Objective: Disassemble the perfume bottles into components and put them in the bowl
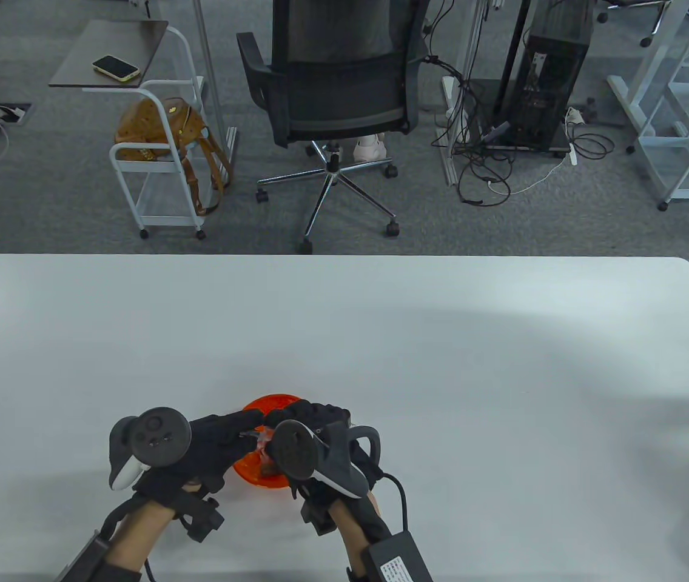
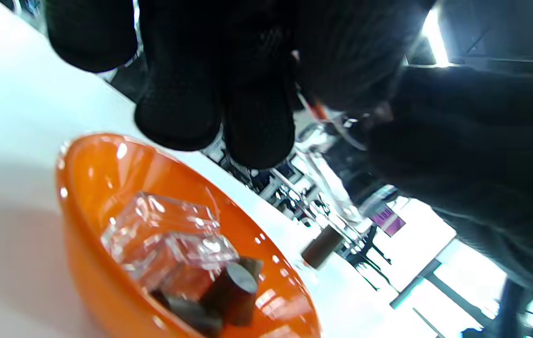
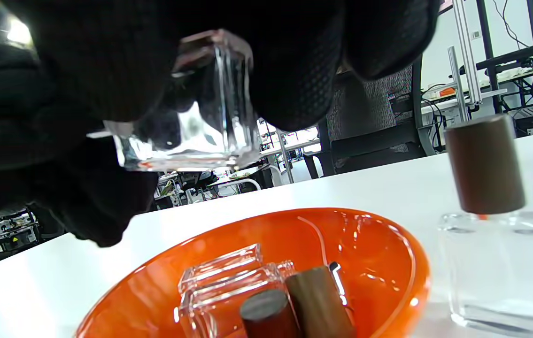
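Orange plastic marks the bowl (image 1: 272, 403), which sits near the table's front edge directly under both hands, so a freed part need only fall a short way. It already holds a clear glass bottle body (image 3: 228, 286) lying on its side and two brown caps (image 3: 294, 307), with what looks like a thin dip tube by the caps.

Above it the right hand (image 1: 314, 424) has its fingers (image 3: 294, 70) curled round a second clear glass bottle (image 3: 200, 112), held over the bowl. The left hand (image 1: 217, 439) reaches in from the left, its fingertips (image 2: 257, 136) drawn together at that bottle's end, probably working the spray head loose; the exact pinch is hidden by the gloves.

Just right of the bowl stands an intact capped bottle (image 3: 496, 244), apparently awaiting its turn. Farther off are an office chair (image 1: 335, 79) and a cart (image 1: 159, 151).
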Demonstrator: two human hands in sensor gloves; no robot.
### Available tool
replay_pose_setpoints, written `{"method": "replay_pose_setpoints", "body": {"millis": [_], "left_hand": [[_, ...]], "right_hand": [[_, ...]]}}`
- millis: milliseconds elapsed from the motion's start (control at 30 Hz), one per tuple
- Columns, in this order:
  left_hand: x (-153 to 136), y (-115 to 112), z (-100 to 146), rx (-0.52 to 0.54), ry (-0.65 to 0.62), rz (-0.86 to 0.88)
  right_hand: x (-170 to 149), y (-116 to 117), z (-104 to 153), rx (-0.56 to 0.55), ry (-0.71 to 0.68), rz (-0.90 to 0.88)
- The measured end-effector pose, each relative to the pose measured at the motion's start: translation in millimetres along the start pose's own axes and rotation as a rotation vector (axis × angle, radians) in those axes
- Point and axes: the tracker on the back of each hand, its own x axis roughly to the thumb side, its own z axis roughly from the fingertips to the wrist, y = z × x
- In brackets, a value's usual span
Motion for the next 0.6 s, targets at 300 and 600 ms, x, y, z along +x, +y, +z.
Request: {"method": "replay_pose_setpoints", "body": {"millis": [300,600], "left_hand": [[-0.1,0.0,2.1,0.048,0.012,-0.019],[-1.0,-0.2,1.8,0.056,0.024,-0.029]], "right_hand": [[-1.0,-0.8,0.3,-0.003,0.001,-0.001],[0.6,0.1,0.2,0.002,-0.006,0.012]]}}
